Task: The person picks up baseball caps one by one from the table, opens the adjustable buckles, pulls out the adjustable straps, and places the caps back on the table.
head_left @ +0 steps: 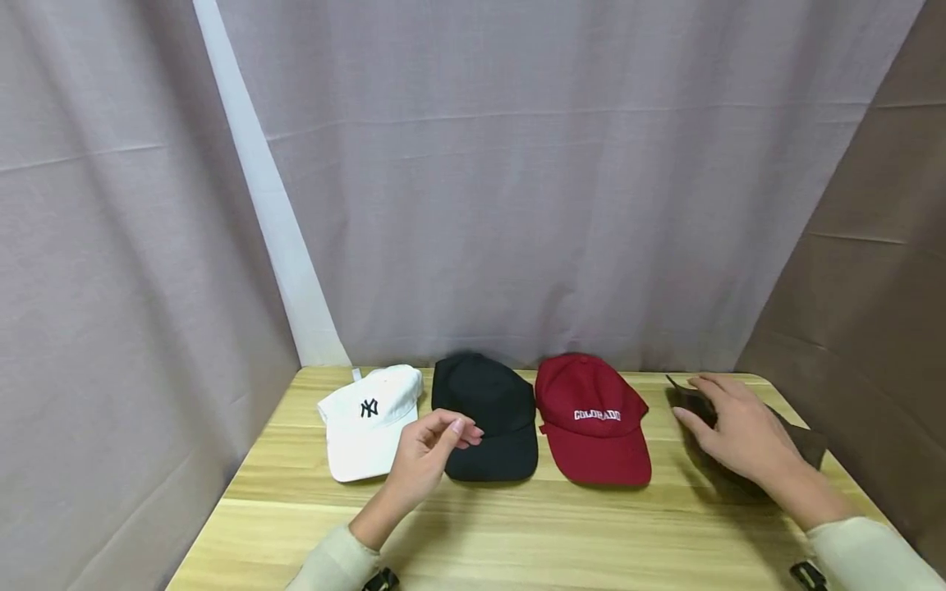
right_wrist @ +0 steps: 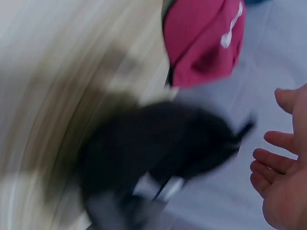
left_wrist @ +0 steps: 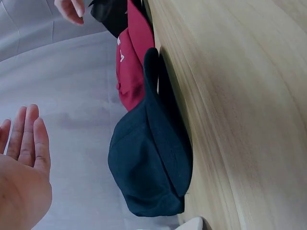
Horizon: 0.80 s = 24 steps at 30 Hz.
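Observation:
Four caps would be a count, so several caps lie in a row on a wooden table. My right hand [head_left: 742, 431] is over a dark cap [head_left: 807, 443] at the right end, its fingers loosely bent. In the right wrist view that cap [right_wrist: 144, 148] is blurred and apart from the relaxed fingers [right_wrist: 273, 160]. My left hand [head_left: 421, 455] hovers in front of a black cap [head_left: 484, 394], holding nothing. The left wrist view shows its fingers [left_wrist: 28, 139] extended, away from the black cap [left_wrist: 144, 163]. A red cap [head_left: 591, 402] lettered COLORADO sits between the black and dark ones.
At the row's left end lies a white cap [head_left: 373, 419] with a dark NY emblem. Grey curtains [head_left: 517, 205] hang behind the table [head_left: 517, 533], and a brown curtain [head_left: 872, 312] hangs along its right side.

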### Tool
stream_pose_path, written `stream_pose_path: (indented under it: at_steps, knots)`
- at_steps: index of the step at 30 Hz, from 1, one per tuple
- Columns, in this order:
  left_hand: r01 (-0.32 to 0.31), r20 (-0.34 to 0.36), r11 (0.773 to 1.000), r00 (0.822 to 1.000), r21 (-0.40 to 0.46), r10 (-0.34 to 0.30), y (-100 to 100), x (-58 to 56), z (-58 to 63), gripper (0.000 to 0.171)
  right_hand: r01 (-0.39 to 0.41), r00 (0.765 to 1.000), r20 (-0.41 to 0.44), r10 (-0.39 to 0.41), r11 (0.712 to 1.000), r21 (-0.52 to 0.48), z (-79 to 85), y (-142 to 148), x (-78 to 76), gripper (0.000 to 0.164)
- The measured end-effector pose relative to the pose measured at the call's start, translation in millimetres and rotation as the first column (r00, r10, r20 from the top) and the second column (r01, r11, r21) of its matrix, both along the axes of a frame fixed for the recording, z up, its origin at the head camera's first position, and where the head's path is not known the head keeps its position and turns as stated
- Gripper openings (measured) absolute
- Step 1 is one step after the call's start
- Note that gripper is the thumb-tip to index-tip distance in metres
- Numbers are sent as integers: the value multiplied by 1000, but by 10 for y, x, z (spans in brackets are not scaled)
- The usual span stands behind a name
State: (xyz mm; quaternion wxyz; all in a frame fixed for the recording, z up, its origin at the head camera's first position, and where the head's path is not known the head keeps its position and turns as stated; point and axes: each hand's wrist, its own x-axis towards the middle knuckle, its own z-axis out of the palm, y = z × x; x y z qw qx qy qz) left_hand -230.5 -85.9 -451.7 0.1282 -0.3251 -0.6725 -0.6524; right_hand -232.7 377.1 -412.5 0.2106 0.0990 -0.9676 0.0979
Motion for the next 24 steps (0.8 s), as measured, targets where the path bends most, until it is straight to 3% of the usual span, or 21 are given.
stream_pose_path:
  at_steps: [3, 6, 10, 16, 20, 24]
  knots:
    - [2, -3, 1000, 1000, 2, -2, -15, -8, -10, 21, 37, 996, 79, -40, 999, 36, 6, 301, -15, 78]
    - [11, -13, 1000, 1000, 4, -11, -22, -21, -20, 21, 59, 976, 203, -74, 995, 77, 3, 574, -18, 86]
    - [17, -17, 1000, 1000, 8, -16, -23, -30, -34, 20, 40, 950, 305, -66, 995, 89, -27, 819, -22, 66]
    - [1, -8, 1000, 1000, -2, -1, -48, -42, -36, 20, -25, 964, 265, -4, 994, 108, -74, 878, -22, 15]
    - [-24, -10, 1000, 1000, 2, 24, -87, -59, -23, 19, -46, 976, 213, 35, 998, 47, -54, 786, 11, 19]
    - [-21, -2, 1000, 1000, 0, 21, -83, -67, -16, 19, -44, 995, 92, 49, 998, -52, 19, 673, 49, 20]
